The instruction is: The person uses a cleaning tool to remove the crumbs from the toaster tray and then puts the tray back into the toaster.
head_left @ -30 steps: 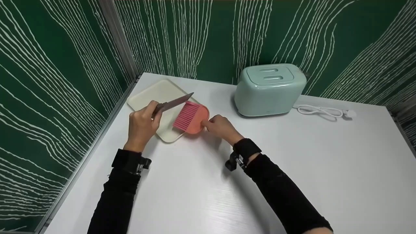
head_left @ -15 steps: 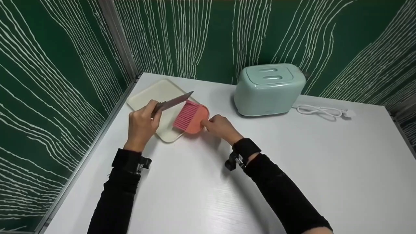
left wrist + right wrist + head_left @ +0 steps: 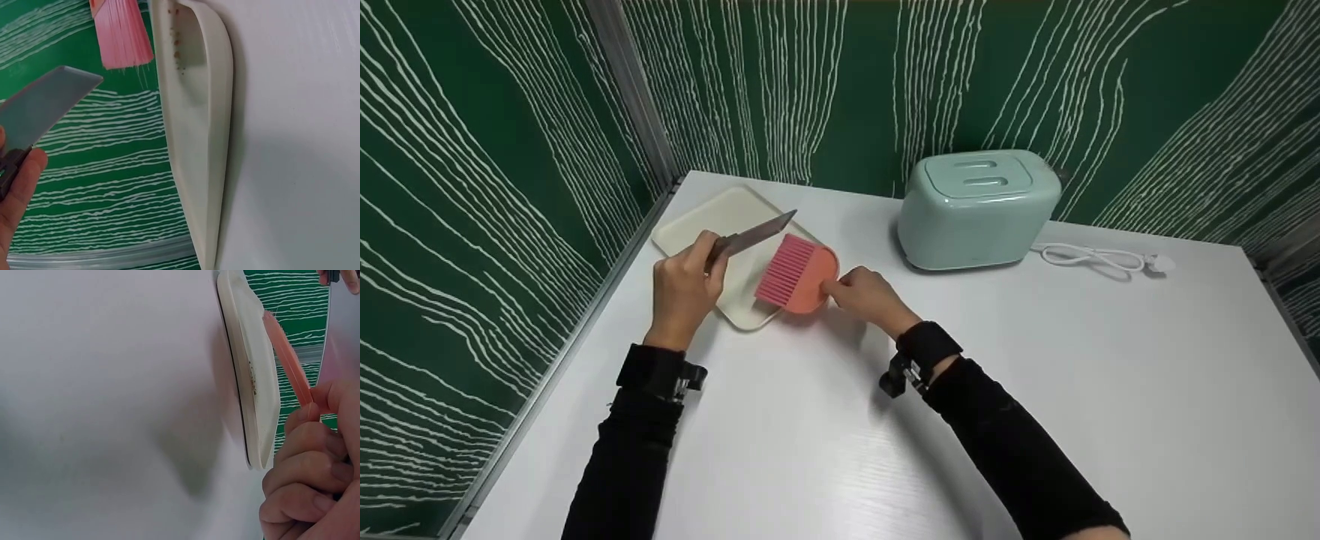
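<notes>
My left hand (image 3: pixel 684 289) grips a knife (image 3: pixel 757 234) by its dark handle, the blade pointing up and right over a cream tray (image 3: pixel 727 206). In the left wrist view, the broad blade (image 3: pixel 53 101) stands apart from the brush. My right hand (image 3: pixel 874 296) pinches the rounded orange back of a small brush (image 3: pixel 814 283) between thumb and fingers, the other fingers curled. Its pink bristles (image 3: pixel 787 270) point left above the tray's near right side. Small brown crumbs (image 3: pixel 177 50) lie in the tray, below the bristles.
A mint-green toaster (image 3: pixel 979 217) stands at the back of the white table (image 3: pixel 810 442), right of the hands. Its white cord (image 3: pixel 1095 255) and plug lie to its right. Green walls (image 3: pixel 870 90) with white lines border the table at the back and left.
The knife has drawn back slightly to the left, a little farther from the brush. Both hands keep their holds, and the head view has shifted slightly.
</notes>
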Demonstrator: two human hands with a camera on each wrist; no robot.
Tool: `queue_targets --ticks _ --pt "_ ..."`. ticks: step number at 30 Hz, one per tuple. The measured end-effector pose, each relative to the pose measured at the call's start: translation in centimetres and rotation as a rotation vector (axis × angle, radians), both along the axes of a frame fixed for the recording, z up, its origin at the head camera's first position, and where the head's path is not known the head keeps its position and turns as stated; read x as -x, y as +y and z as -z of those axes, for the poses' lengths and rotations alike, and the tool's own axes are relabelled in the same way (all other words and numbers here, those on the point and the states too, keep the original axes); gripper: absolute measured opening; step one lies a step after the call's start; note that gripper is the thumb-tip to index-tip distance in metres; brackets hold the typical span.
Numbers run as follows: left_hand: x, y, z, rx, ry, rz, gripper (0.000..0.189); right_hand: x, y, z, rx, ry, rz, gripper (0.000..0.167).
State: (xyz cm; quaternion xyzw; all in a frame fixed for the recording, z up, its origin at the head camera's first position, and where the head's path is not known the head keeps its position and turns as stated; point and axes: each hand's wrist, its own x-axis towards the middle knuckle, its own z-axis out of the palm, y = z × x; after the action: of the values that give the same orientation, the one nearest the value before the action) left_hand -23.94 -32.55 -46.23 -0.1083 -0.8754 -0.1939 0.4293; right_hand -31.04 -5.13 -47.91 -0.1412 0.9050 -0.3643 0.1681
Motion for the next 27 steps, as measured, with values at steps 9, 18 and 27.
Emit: queue_targets --ticks 9,18,27 --pt "0.1 -0.03 0.31 -0.019 -0.008 -0.005 0.014 -0.63 -1.01 -0.28 -0.012 0.018 -0.062 0.047" --pt "0.02 0.31 0.54 -0.013 -0.004 0.002 0.015 -0.32 -0.76 0.17 0.001 0.029 -0.07 0.047" --pt "-0.02 0.58 0.35 -0.006 -0.006 0.021 0.011 0.01 -0.54 0.33 0.003 0.007 -0.022 0.044"
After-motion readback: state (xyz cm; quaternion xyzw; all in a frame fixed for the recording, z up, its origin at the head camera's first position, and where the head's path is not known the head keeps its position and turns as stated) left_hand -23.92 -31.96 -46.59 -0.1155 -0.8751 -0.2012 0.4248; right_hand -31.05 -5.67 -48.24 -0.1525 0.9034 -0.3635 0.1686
